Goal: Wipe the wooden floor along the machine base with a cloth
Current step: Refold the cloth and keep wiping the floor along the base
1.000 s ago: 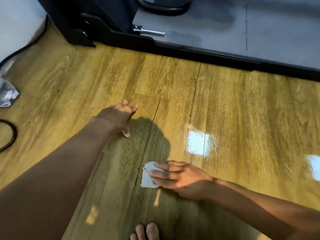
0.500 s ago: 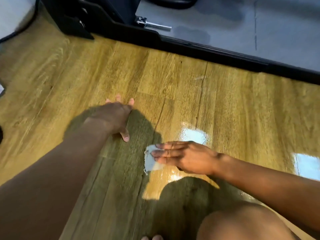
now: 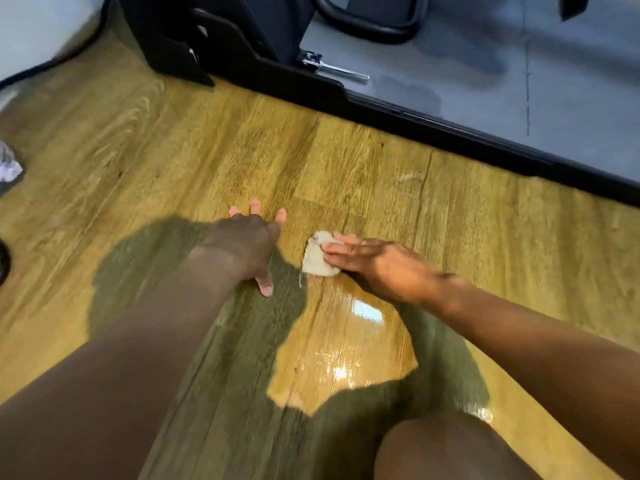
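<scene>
A small pale cloth (image 3: 317,259) lies flat on the wooden floor (image 3: 485,244). My right hand (image 3: 377,268) presses it down with straight fingers, palm over its right part. My left hand (image 3: 249,242) rests flat on the floor just left of the cloth, fingers spread, bearing my weight. The black machine base (image 3: 450,133) runs diagonally from the upper left to the right edge, well beyond both hands. A wet glossy patch (image 3: 346,344) shines on the boards behind the cloth.
A grey mat (image 3: 519,57) with a chrome pin (image 3: 332,67) lies inside the base. A black cable (image 3: 41,67) runs along the upper left. Crumpled plastic (image 3: 8,166) sits at the left edge. My knee (image 3: 450,448) is at the bottom.
My right hand has pushed the cloth away from me, toward the machine base, leaving a wet streak behind it. My left hand stays planted on the floor.
</scene>
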`<action>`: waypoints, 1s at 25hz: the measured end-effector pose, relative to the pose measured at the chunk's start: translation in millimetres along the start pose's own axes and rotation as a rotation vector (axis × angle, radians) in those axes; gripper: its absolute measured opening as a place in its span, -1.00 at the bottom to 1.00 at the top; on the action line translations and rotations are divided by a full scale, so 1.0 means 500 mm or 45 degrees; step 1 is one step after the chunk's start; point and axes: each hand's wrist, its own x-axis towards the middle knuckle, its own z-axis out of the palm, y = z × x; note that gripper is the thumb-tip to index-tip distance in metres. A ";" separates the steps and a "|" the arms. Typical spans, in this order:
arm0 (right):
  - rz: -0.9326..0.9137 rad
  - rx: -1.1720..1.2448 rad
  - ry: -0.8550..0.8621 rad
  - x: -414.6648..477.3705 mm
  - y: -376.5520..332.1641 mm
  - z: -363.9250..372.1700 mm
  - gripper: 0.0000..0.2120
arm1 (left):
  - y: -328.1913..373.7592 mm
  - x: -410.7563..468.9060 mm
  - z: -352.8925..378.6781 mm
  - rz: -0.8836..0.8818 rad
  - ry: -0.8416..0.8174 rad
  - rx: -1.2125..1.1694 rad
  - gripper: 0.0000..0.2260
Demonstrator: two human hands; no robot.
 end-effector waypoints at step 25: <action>0.794 0.029 0.383 0.204 0.217 -0.071 -0.64 | -0.005 0.004 -0.027 0.010 -0.005 -0.076 0.09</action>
